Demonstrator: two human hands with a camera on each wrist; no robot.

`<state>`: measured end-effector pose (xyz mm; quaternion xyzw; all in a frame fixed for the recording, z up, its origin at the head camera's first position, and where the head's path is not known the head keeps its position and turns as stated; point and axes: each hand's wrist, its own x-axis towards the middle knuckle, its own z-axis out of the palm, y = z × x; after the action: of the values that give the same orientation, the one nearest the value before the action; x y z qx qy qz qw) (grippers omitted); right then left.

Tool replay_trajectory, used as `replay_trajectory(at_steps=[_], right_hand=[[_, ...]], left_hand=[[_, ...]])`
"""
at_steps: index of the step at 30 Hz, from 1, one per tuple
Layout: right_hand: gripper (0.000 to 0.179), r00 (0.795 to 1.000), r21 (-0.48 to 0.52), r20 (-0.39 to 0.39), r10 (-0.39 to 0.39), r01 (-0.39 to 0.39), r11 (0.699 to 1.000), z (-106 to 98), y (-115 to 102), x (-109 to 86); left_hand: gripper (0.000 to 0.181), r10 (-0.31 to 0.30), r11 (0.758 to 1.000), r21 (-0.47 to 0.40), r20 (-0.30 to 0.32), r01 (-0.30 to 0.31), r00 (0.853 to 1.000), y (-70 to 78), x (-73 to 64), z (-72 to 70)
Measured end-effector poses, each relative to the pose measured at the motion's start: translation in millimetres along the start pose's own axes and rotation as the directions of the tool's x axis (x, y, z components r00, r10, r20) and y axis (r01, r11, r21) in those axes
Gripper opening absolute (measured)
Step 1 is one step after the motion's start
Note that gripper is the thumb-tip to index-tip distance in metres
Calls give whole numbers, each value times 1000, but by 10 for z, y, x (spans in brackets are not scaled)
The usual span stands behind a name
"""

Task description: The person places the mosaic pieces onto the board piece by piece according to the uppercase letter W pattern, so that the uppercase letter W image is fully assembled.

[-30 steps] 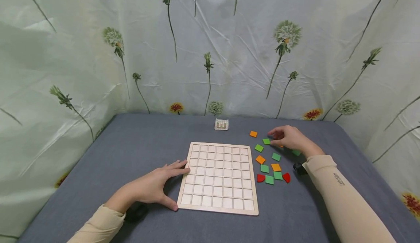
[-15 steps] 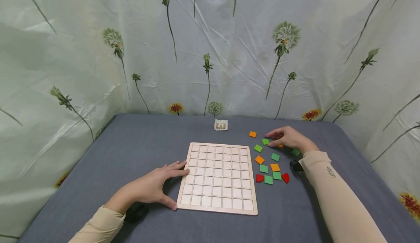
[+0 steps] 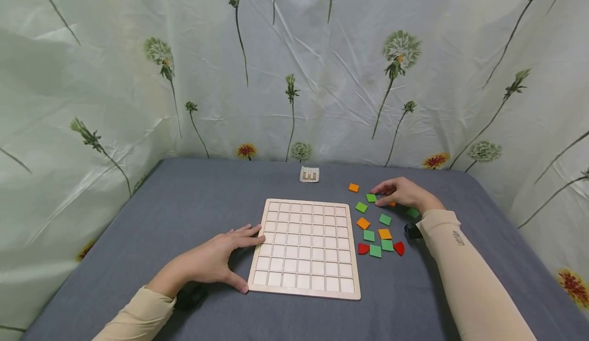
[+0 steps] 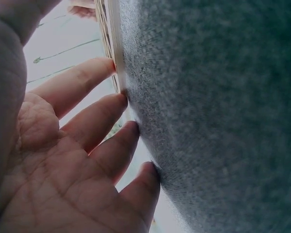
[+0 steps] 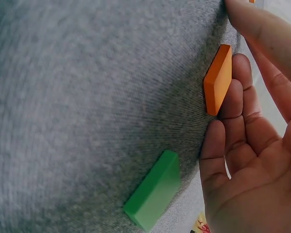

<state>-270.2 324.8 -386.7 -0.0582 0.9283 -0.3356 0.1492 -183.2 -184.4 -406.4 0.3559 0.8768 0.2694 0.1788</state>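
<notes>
A pale wooden board with a square grid lies mid-table. My left hand rests at its left side, fingers spread, fingertips on the left edge and thumb at the near left corner. In the left wrist view the fingers extend to the board's edge and the table cloth. My right hand is among the loose tiles on the right. Its index finger and thumb are spread beside a light green tile lying flat. The right wrist view shows an orange tile beside the other fingertips, and a green tile nearby.
Several orange, green and red tiles lie right of the board, among them an orange square and a red quarter-round. A small patterned card lies behind the board. Flower-printed curtain surrounds the grey table.
My right hand has shifted slightly left, closer to the light green tile. My left hand stays at the board. The tiles and board hold their places relative to one another.
</notes>
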Motion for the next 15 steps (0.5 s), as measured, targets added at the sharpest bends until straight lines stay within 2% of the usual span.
replay_trajectory(at_steps=[15], right_hand=[[41, 1000, -6, -14, 6, -6, 1000, 4, 2, -4]], left_hand=[[107, -12, 1000, -5, 3, 12, 1000, -6, 12, 5]])
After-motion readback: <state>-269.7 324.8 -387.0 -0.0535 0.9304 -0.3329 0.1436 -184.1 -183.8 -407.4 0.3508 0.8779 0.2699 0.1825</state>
